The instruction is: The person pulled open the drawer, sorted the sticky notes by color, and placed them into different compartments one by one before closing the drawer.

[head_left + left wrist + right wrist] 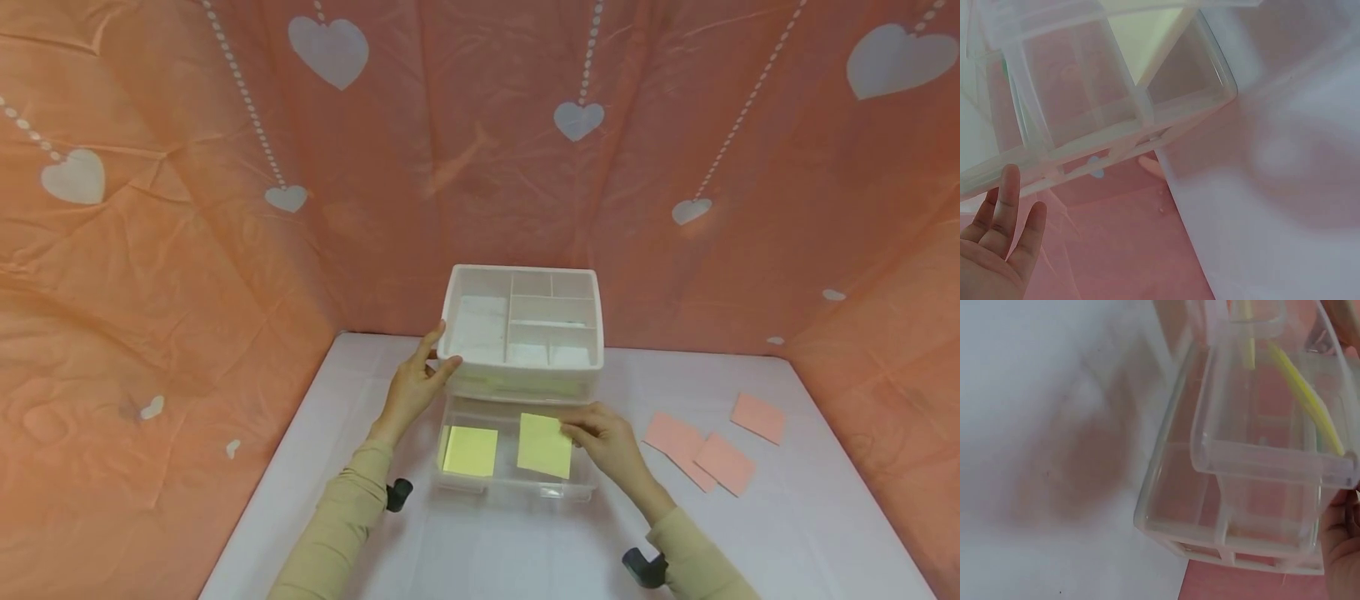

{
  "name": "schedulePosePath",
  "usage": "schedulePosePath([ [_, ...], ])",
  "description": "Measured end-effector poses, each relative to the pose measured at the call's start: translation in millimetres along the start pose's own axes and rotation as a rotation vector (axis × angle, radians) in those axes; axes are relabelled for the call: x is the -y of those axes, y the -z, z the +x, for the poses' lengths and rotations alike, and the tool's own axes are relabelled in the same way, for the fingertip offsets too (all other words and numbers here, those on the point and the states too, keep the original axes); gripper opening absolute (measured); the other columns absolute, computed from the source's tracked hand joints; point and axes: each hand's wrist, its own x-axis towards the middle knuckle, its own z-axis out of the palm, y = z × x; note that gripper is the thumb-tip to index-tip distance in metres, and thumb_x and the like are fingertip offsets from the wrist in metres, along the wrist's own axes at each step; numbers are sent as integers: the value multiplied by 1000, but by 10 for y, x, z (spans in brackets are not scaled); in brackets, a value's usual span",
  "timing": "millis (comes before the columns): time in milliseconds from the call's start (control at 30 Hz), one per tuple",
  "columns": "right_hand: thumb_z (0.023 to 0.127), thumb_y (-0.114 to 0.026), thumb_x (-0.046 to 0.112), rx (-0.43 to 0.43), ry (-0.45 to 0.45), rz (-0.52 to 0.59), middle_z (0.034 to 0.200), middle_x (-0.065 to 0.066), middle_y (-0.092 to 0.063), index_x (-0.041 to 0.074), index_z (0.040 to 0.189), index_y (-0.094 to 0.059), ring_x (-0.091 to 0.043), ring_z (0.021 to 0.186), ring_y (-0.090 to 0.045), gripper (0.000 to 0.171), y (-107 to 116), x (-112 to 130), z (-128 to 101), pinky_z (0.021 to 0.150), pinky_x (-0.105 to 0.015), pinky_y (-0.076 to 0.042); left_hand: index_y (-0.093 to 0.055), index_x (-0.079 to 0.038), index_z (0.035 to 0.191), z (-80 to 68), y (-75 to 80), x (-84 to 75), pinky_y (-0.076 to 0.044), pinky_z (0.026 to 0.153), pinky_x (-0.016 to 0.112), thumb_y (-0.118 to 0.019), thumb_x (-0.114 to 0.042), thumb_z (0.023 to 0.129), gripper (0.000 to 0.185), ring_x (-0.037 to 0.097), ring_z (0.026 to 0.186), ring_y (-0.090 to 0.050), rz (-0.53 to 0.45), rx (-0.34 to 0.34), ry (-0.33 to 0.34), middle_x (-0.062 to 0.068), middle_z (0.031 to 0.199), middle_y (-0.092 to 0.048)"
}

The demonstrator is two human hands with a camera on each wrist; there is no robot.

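White table (787,533), hands (408,392) outstretched.

We see a white table (480,550) boxed in on three sides by a salmon-pink cloth backdrop (165,275) printed with white hearts (330,48) hanging on dotted strings. On the right part of the table lie three pink sheets of paper: one (758,417) sits apart, nearest the right wall, while the other two (670,435) (724,463) overlap a little. In both wrist views the white tabletop (1291,187) and the pink cloth (1129,250) appear blurred.
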Motion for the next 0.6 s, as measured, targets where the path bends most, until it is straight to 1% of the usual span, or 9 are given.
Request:
schedulePosePath([
  [133,78,-72,2,24,25,-79,83,-4,-65,3,88,-73,3,66,-54,11,-36,2,-8,57,-17,-50,-26,-42,144,5,2,-2,-49,67,32,-57,-47,89,62,18,73,-60,4,5,-1,20,121,-57],
  [300,75,-74,3,45,122,-216,79,1,-62,5,85,-73,1,67,-50,11,-63,20,-17,57,-15,-46,-26,-42,144,10,3,2,-50,67,33,-57,-47,90,63,18,74,-61,12,6,5,21,121,-58],
  [400,73,-76,2,51,158,-263,77,3,-58,4,83,-73,0,66,-49,11,-73,33,-28,56,-15,-45,-26,-42,144,11,0,0,-51,67,34,-56,-47,90,62,19,75,-62,13,5,8,21,121,-58],
  [500,71,-77,1,59,159,-294,76,3,-56,4,81,-72,-3,66,-51,12,-80,50,-38,57,-15,-45,-26,-42,144,10,-2,0,-51,68,35,-56,-46,90,62,20,75,-63,12,6,7,21,122,-58],
  [600,71,-77,2,77,142,-328,76,3,-55,5,81,-72,-6,67,-52,11,-87,69,-41,58,-16,-46,-26,-43,144,8,-2,1,-51,68,35,-56,-46,90,61,20,75,-62,11,6,11,21,122,-58],
])
